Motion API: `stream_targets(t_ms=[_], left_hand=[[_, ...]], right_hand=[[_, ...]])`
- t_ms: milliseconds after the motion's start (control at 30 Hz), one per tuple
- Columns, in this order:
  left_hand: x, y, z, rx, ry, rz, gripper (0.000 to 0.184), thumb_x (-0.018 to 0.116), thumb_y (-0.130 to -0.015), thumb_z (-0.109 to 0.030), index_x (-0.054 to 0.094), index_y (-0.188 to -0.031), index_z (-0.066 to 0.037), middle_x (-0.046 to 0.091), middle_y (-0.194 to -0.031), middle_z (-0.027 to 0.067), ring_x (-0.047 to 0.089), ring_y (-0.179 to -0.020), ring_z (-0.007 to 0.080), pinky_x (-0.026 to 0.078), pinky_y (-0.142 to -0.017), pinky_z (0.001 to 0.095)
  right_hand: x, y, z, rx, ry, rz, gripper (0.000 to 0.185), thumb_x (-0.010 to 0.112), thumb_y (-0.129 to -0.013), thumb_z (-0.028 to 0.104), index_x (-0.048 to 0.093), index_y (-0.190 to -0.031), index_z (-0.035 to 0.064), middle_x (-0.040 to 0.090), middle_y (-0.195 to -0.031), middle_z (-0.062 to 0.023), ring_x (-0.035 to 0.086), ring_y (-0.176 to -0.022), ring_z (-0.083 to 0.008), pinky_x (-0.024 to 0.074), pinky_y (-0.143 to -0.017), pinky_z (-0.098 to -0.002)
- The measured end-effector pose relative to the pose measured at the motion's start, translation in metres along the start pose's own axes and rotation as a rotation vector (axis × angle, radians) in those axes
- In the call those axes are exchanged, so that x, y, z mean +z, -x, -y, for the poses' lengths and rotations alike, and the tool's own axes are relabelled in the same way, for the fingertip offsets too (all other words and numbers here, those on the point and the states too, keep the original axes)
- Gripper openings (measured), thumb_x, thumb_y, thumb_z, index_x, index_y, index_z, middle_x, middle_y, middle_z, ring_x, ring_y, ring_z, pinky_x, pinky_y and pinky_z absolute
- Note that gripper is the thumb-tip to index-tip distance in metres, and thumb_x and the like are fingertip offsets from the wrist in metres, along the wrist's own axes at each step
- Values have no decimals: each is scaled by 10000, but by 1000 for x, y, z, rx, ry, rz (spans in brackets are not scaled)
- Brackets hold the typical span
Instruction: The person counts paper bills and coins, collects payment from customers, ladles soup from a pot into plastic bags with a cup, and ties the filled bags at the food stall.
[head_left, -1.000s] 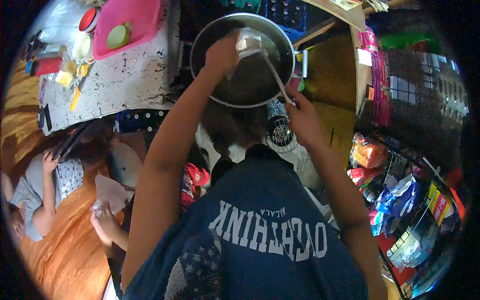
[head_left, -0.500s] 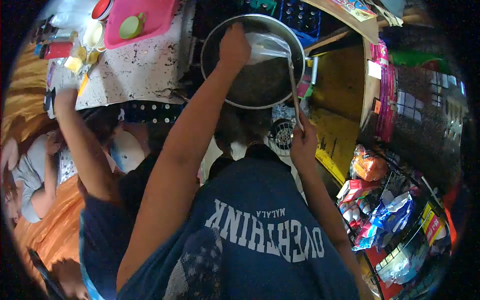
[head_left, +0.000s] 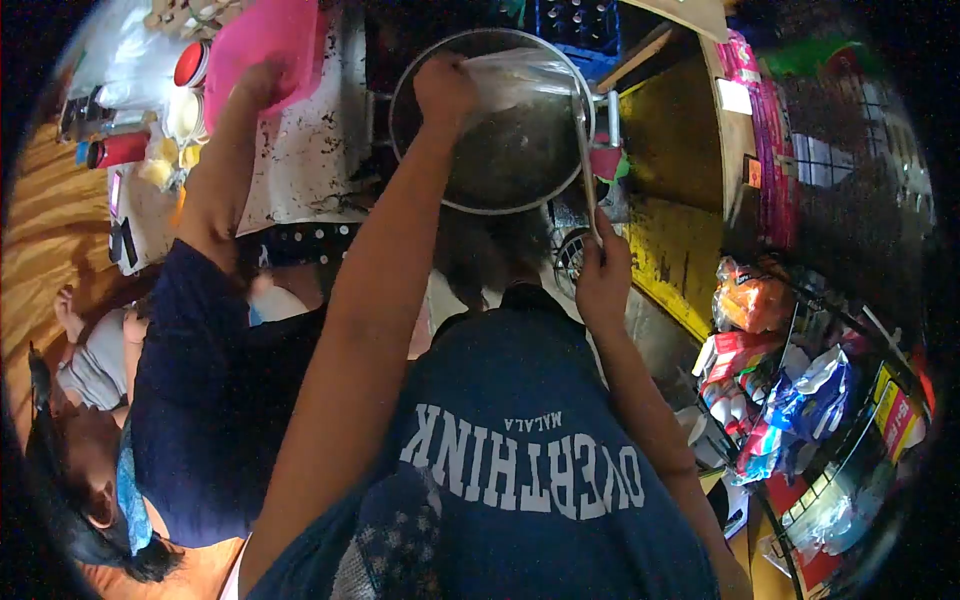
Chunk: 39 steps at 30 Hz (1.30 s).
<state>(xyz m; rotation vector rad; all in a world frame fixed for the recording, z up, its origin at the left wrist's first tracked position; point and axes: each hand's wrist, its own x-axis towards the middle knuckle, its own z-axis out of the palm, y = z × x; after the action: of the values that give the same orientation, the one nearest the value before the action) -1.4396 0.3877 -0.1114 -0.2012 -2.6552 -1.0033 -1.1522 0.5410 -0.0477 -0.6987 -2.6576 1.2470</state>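
Clear plastic bag: upper centre of the frame, stretched across the far part of the large metal pot, between left hand and utensil. Left hand: over the pot's left side, fingers mostly closed, bunched on the bag's left end; fingertips blurred.

Metal utensil: long handle slanting along the pot's right side, upper end at the bag's right end; shape of that end unclear. Right hand: below and right of the pot, closed around the handle's lower end.

Outward from the pot: blue crate at top centre, just beyond the rim; yellow panel to the right; basket of packets at lower right. Upper left, pink tray on the worn white table, red-topped container beside it. Co-worker's hand reaches into the tray, finger opening indistinct.
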Motion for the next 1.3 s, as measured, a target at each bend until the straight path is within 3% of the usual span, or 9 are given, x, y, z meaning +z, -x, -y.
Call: stream_targets(t_ms=[233,300,533,600,733,867,1000,1067,1300], left_hand=[[28,2,5,-565,663,21,225,656,-747,-172,692,-918,-30,682,-882,166,663,-841,314,517,-764,401],[8,3,5,348,-435,186,291,651,-772,-195,656,-1011,-29,674,-971,147,655,-903,292,515,-800,383],[29,4,45,160,94,375,413,677,-748,-317,624,-1069,-62,655,-1054,116,644,-972,253,513,-838,343],[20,16,30,25,-537,398,397,668,-762,-327,632,-1038,-44,652,-1037,133,640,-945,280,511,-834,342],[-6,32,8,131,-610,477,397,624,-798,-293,608,-1067,-1,649,-1040,152,631,-908,323,506,-796,363],[-20,71,-52,-803,765,199,383,587,-793,-259,603,-1045,29,641,-975,132,605,-827,287,480,-728,364],[33,126,-37,-166,853,122,321,571,-798,-205,598,-1029,17,619,-919,109,571,-757,239,472,-691,363],[1,125,-88,-964,1316,396,273,572,-803,-183,585,-1023,-21,597,-858,84,545,-674,219,468,-609,367],[-29,165,-145,-938,1497,392,278,516,-965,-357,600,-888,-103,500,-683,-27,403,-534,74,366,-439,270]], right_hand=[[-12,25,-11,40,168,129,414,489,-902,47,522,-1314,75,559,-1000,-173,559,-911,-293,441,-829,-357],[-14,34,-10,-29,140,136,417,489,-902,40,526,-1312,107,553,-1001,-181,566,-909,-313,457,-799,-367],[-29,40,3,-16,163,246,423,493,-900,23,530,-1307,135,549,-1007,-191,569,-901,-335,471,-766,-368],[-34,39,6,-40,157,287,415,500,-909,34,517,-1317,109,560,-996,-169,571,-874,-295,470,-750,-367],[-47,45,0,-19,-34,225,414,531,-880,51,538,-1292,100,586,-1078,-181,586,-944,-338,491,-791,-409],[-73,52,9,332,-178,254,418,529,-905,64,514,-1323,70,621,-973,-84,561,-781,-169,470,-680,-304],[-100,69,28,550,-387,191,428,531,-909,57,519,-1334,111,536,-767,43,391,-562,-34,361,-502,-190],[-104,87,16,537,-494,148,428,536,-907,58,531,-1327,140,452,-701,75,332,-524,-14,313,-461,-183],[-126,169,-25,308,-389,-28,393,498,-911,8,530,-1300,48,571,-900,21,408,-628,-9,355,-559,-164]])
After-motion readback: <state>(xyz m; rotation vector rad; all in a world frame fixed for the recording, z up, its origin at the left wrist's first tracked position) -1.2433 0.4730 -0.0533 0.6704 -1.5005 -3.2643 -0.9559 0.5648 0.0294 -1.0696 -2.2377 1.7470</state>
